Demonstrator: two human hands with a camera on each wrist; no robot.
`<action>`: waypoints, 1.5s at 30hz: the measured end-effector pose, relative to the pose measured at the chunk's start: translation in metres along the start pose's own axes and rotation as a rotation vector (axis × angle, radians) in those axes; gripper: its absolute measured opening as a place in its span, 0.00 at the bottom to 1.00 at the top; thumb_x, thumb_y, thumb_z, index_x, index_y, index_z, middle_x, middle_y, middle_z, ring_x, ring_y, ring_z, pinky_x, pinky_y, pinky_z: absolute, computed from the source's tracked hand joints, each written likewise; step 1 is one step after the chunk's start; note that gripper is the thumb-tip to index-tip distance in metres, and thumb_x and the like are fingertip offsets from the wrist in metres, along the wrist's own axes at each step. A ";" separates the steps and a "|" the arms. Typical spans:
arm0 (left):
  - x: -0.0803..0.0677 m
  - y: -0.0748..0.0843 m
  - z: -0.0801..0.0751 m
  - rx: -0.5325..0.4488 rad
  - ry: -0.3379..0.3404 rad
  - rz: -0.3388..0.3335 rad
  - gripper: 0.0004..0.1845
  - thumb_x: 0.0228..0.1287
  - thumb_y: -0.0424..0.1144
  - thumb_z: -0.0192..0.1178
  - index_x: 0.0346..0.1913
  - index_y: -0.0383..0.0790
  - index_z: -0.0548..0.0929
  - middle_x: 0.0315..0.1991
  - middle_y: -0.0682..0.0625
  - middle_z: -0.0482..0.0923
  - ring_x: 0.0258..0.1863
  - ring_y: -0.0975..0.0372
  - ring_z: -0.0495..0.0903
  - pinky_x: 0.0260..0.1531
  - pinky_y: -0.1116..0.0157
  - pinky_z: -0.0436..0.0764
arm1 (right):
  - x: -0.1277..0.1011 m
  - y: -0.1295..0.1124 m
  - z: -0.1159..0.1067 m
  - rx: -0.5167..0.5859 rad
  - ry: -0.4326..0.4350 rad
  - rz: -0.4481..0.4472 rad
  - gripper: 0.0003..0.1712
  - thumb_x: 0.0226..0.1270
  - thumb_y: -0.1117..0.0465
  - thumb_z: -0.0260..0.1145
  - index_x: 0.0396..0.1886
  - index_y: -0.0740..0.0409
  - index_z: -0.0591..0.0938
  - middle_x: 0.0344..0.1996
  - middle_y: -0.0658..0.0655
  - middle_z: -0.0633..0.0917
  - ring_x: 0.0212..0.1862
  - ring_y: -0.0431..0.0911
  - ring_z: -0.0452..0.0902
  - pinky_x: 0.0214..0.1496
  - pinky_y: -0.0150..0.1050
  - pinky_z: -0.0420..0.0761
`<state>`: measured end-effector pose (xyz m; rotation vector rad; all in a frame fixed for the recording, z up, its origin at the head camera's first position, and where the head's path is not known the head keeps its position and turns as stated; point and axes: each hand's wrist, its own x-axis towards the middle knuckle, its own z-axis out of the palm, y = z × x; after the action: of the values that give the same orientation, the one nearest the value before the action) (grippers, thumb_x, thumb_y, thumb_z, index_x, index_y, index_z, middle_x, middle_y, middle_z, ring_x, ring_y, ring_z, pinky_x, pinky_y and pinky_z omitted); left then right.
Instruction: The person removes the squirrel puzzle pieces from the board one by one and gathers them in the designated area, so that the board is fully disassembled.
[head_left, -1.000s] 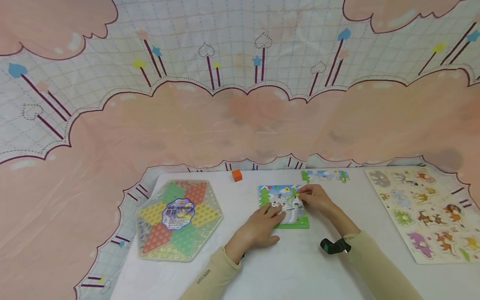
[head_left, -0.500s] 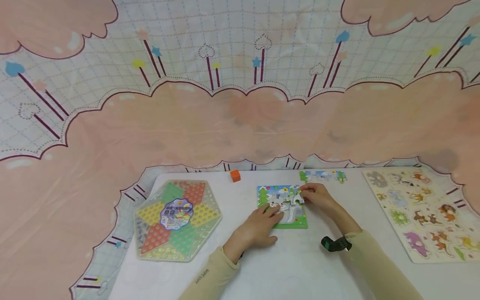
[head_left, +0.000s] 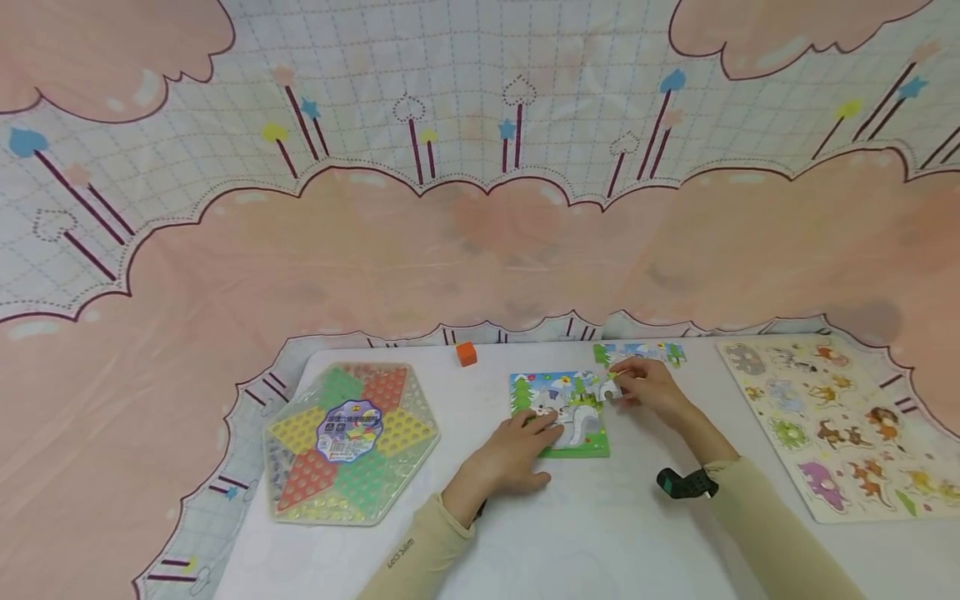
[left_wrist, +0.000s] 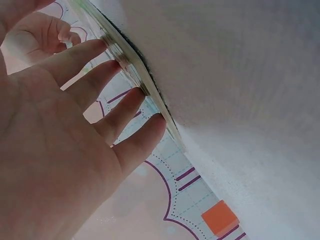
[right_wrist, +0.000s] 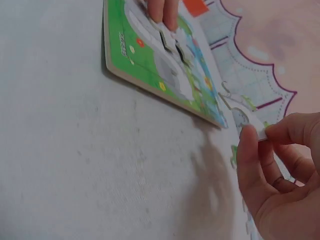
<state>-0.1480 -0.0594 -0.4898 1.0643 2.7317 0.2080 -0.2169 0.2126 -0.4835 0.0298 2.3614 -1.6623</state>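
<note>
A jigsaw puzzle board (head_left: pixel 588 452) with a grey-and-white cartoon animal on a blue and green scene lies on the white table. My left hand (head_left: pixel 517 454) rests its spread fingers on the board's left part, as the left wrist view also shows with the fingertips (left_wrist: pixel 155 122) at its surface. Just past the board's right edge, my right hand (head_left: pixel 652 387) pinches a jigsaw piece (right_wrist: pixel 242 114) between thumb and fingers, raised above the table. Its shadow falls on the cloth in the right wrist view. Part of the picture is hidden under the left fingers.
Several loose jigsaw pieces (head_left: pixel 637 350) lie in a row behind the board. An orange cube (head_left: pixel 467 354) stands at the back edge. To the left is a hexagonal Chinese checkers board (head_left: pixel 352 475) in clear plastic; an animal puzzle board (head_left: pixel 787 400) lies at right.
My right hand has drawn the jigsaw piece up from the board's upper right area and out to the right. The left hand stays on the board. The head view has shifted slightly.
</note>
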 end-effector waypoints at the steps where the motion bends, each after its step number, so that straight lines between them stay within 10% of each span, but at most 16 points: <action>1: 0.000 0.000 0.000 0.001 0.001 -0.001 0.37 0.62 0.51 0.65 0.73 0.50 0.68 0.75 0.54 0.59 0.70 0.54 0.60 0.65 0.54 0.68 | 0.000 0.000 -0.002 0.012 0.003 -0.007 0.18 0.71 0.69 0.57 0.56 0.76 0.75 0.36 0.58 0.79 0.32 0.43 0.79 0.37 0.38 0.85; 18: -0.001 0.002 -0.001 0.009 -0.007 0.008 0.37 0.62 0.51 0.66 0.73 0.49 0.67 0.75 0.53 0.60 0.70 0.54 0.60 0.65 0.55 0.67 | -0.006 0.029 -0.053 0.160 0.143 -0.015 0.26 0.67 0.75 0.59 0.62 0.83 0.66 0.30 0.49 0.79 0.30 0.37 0.82 0.39 0.33 0.85; 45: -0.002 0.000 0.000 0.007 -0.014 0.002 0.38 0.62 0.49 0.64 0.74 0.49 0.66 0.75 0.53 0.58 0.72 0.54 0.58 0.67 0.56 0.65 | -0.011 0.045 -0.097 -0.121 0.214 0.139 0.26 0.70 0.66 0.60 0.62 0.78 0.69 0.33 0.52 0.83 0.29 0.36 0.79 0.33 0.29 0.82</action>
<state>-0.1469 -0.0609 -0.4899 1.0665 2.7208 0.1904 -0.2178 0.3198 -0.4923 0.3581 2.5449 -1.5158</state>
